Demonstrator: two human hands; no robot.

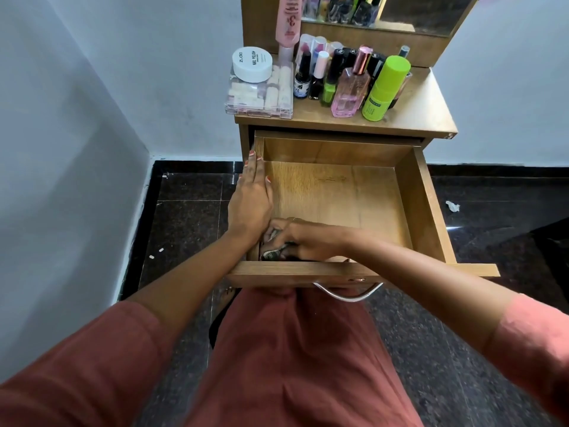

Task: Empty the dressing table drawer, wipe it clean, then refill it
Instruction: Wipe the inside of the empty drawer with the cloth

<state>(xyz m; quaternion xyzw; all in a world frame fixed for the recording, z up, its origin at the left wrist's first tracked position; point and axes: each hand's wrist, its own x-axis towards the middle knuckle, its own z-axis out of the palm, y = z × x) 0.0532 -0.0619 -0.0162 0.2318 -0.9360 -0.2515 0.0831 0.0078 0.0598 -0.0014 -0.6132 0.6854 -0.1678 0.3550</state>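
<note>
Currently the drawer (338, 192) of the dressing table (428, 115) is pulled well out toward the person, with bare wooden floor showing across most of it and its metal handle (348, 295) hanging at the front. Left hand (252, 195) lies flat on the top edge of the drawer's left side wall, fingers straight and together, pointing toward the back, holding nothing. Right hand (303, 241) reaches across into the near-left corner of the drawer, fingers curled around a bunched, patterned cloth (272, 252) that is pressed against the drawer floor just behind the front panel. The two hands sit just beside each other, the left wrist partly covering the right fingertips. On the tabletop: a white round jar (252, 63) resting on a clear plastic box (258, 97) at the left, a tall pink tube (288, 20) behind it, then a cluster of small bottles with a pink perfume bottle (351, 87) and a lime-green bottle (386, 87) at the front. Mirror (425, 10) at the back. Small white paper scrap (452, 206) on the dark floor (184, 217), right of the drawer.
</note>
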